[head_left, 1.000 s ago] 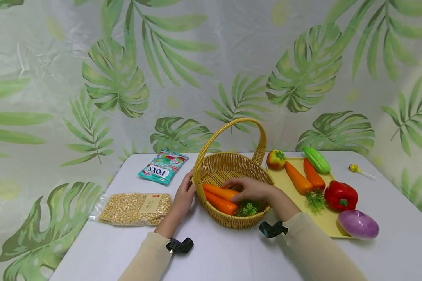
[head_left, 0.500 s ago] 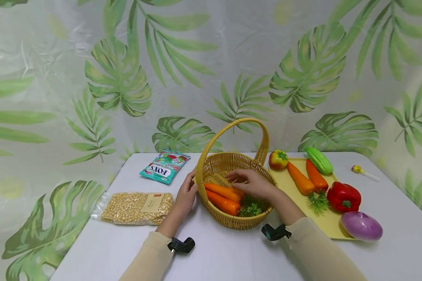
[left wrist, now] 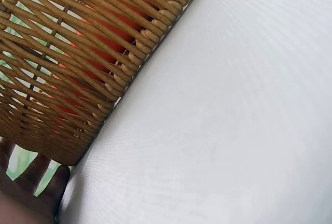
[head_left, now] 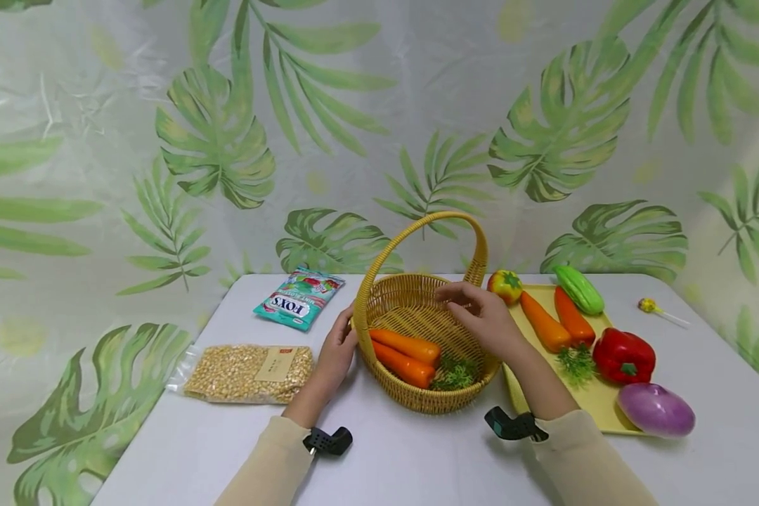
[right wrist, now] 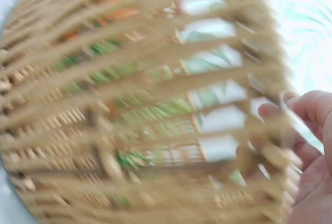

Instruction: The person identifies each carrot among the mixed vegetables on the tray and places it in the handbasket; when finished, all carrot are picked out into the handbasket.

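Observation:
A wicker basket (head_left: 417, 404) with a tall arched handle stands on the table. Two carrots (head_left: 407, 358) with feathery green tops (head_left: 455, 374) lie inside it, toward the left and front. My left hand (head_left: 336, 351) holds the basket's left side near the handle's base; in the left wrist view its fingers (left wrist: 36, 172) reach against the outer wicker wall. Over the right part of the basket is my right hand (head_left: 487, 323), its fingers loosely bent and holding nothing. The right wrist view is blurred, showing that hand beyond the basket's rim.
Right of the basket, a yellow tray (head_left: 531, 383) bears more carrots (head_left: 544, 323), a green gourd (head_left: 578, 289), a red bell pepper (head_left: 624, 356) and a purple onion-like vegetable (head_left: 656, 410). A lollipop (head_left: 651, 307) lies farther right. On the left are a FOX'S candy bag (head_left: 299, 299) and a corn kernel pack (head_left: 240, 372).
My right hand has come away from the carrots, moving up and right toward the basket's right rim. Both carrots stay in the basket. My left hand keeps its place on the basket.

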A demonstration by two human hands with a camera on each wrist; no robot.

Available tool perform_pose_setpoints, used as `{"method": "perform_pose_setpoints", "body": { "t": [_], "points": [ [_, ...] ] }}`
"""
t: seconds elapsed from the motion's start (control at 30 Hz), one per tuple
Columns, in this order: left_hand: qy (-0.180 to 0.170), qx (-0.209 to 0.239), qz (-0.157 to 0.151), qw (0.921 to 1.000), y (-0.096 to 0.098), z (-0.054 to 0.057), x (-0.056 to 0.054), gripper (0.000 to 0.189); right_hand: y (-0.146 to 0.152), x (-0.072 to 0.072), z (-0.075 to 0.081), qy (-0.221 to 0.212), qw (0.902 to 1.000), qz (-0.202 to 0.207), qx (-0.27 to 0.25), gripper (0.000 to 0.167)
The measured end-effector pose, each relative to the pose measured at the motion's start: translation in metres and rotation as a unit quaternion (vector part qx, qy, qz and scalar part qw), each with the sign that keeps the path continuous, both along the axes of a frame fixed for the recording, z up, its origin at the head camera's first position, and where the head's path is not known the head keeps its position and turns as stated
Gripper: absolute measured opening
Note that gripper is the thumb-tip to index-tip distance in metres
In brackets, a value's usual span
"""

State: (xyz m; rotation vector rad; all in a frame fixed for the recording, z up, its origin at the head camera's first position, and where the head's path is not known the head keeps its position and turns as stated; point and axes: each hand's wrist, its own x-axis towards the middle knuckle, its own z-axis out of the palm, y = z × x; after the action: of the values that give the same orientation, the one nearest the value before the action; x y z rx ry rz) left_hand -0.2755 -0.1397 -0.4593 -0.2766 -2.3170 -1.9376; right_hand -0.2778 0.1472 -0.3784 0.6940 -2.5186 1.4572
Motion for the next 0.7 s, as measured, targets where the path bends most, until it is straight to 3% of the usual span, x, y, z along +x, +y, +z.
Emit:
{"method": "perform_pose_setpoints", "body": {
  "t": [0.3,0.57,0.7],
  "points": [
    [0.005,-0.001,-0.002,1.0000,0.000,0.003,0.002,0.046,0.038,0.002,0.007,0.000,0.9992,-0.019,-0.034,0.034],
    [-0.018,0.000,-0.017,0.9997,0.004,0.032,0.021,0.049,0.069,0.005,0.016,-0.037,0.9978,-0.048,0.030,0.046],
    [-0.019,0.005,-0.023,0.9995,0.003,0.032,0.021,0.050,0.084,0.007,0.018,-0.055,0.9959,-0.053,0.049,0.052]
  ]
}}
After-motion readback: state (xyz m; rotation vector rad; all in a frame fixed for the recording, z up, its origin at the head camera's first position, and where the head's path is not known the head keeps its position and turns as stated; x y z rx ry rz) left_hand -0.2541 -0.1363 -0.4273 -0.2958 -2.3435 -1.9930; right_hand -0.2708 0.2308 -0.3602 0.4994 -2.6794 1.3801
